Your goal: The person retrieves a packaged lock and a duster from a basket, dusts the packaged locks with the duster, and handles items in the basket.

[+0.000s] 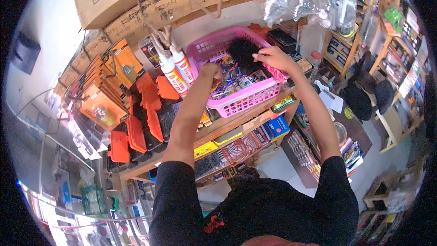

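The pink plastic basket (246, 103) rests on the wooden bench (226, 126). Inside, the black fibrous bundle (243, 53) lies between the hands, immediately left of the right hand (273, 59), which is the nearer. The right fingers are bent narrow; a grip cannot be confirmed. The left hand (212, 70) is curled over the small packets (236, 82), left of the bundle; its hold cannot be determined.

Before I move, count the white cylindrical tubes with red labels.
2: the right tube leans beside the pink plastic basket, the left tube immediately left of it. More may be hidden behind.
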`<state>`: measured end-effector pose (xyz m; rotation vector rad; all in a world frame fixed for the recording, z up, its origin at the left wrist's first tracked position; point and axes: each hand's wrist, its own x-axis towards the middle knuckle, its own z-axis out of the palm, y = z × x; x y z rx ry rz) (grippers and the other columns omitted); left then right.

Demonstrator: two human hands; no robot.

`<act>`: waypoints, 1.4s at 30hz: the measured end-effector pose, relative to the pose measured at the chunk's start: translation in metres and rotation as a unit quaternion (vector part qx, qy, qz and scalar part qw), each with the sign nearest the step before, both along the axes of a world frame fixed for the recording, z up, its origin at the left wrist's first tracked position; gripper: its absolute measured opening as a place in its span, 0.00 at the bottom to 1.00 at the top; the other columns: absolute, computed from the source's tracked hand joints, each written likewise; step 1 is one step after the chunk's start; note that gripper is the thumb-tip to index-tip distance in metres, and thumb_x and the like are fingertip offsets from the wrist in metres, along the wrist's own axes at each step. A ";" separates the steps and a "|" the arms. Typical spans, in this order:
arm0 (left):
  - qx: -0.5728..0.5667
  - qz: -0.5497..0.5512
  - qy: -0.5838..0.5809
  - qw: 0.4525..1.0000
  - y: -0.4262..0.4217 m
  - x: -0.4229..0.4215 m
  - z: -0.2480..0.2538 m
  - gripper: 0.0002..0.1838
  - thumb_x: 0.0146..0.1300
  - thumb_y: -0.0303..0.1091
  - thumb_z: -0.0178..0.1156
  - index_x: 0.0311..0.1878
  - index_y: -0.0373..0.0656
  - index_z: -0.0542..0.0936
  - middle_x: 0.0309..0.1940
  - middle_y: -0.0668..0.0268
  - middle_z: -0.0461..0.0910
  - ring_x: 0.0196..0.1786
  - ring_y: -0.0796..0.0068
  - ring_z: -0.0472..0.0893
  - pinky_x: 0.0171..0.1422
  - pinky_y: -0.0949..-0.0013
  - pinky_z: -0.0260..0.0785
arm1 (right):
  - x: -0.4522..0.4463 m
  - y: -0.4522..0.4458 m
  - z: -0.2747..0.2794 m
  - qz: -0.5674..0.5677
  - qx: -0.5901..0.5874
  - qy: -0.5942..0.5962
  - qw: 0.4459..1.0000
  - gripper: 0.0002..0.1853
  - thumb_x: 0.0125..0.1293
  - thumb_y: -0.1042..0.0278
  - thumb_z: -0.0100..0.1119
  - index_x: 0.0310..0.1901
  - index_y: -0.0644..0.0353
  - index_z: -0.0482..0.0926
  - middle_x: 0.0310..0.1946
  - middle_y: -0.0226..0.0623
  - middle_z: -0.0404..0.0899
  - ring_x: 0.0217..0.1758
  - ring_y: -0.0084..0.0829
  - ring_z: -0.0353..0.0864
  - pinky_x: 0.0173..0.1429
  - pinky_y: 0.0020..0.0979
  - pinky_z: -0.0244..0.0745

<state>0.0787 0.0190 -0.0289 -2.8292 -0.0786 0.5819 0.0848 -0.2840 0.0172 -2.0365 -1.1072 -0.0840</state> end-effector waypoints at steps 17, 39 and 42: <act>-0.002 0.011 -0.197 0.980 -0.028 -0.050 0.002 0.22 0.52 0.40 0.67 0.52 0.45 0.84 0.51 0.56 0.84 0.55 0.62 0.83 0.58 0.60 0.75 | -0.028 -0.003 0.018 -0.008 -0.009 -0.010 1.000 0.23 0.72 0.49 0.53 0.41 0.64 0.85 0.22 0.36 0.78 0.27 0.22 0.74 0.35 0.29 0.68; -0.879 0.021 -0.418 0.228 -0.077 -0.124 0.093 0.23 0.65 0.28 0.62 0.61 0.43 0.68 0.47 0.62 0.81 0.52 0.68 0.80 0.50 0.55 0.75 | 0.000 -0.002 -0.001 0.059 0.025 0.042 0.997 0.20 0.73 0.56 0.53 0.44 0.69 0.81 0.38 0.42 0.85 0.44 0.27 0.83 0.52 0.28 0.72; -0.914 0.041 -0.381 0.134 -0.082 -0.129 0.073 0.13 0.68 0.30 0.59 0.54 0.44 0.75 0.47 0.65 0.81 0.49 0.71 0.80 0.52 0.62 0.73 | -0.002 -0.004 0.001 0.056 0.024 0.054 0.997 0.20 0.73 0.55 0.54 0.44 0.69 0.81 0.38 0.42 0.85 0.44 0.27 0.83 0.52 0.28 0.72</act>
